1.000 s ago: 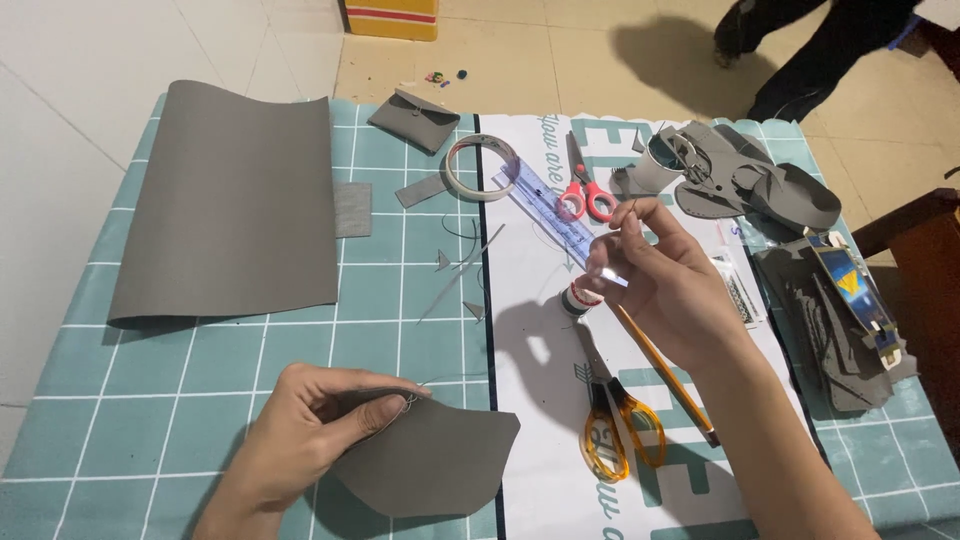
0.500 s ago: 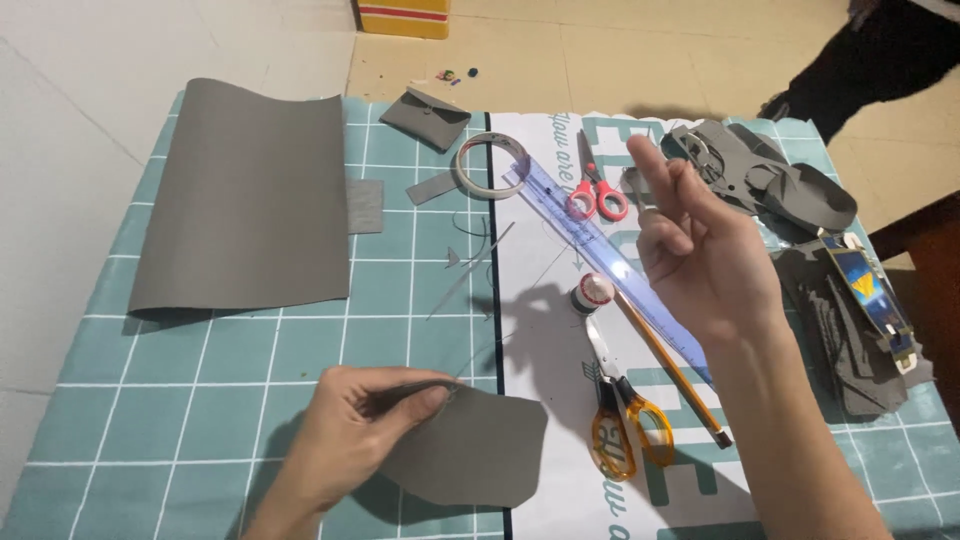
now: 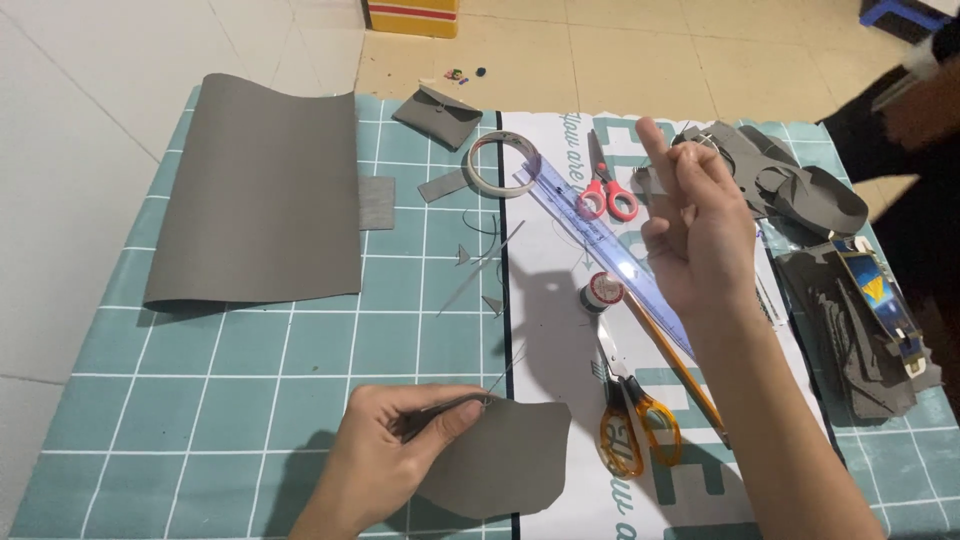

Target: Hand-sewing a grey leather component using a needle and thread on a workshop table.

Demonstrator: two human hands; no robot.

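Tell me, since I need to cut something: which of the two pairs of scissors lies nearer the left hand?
The orange-handled scissors, lying just right of the grey piece that the left hand holds. The red-handled scissors lie farther up.

Tape roll, red scissors, ruler

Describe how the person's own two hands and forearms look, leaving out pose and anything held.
Both are bare. The left hand and the right hand wear no gloves, and no rings, watch or bracelet show. The right forearm is uncovered all the way to the picture's edge, with no sleeve in view. Fingernails look short and unpainted.
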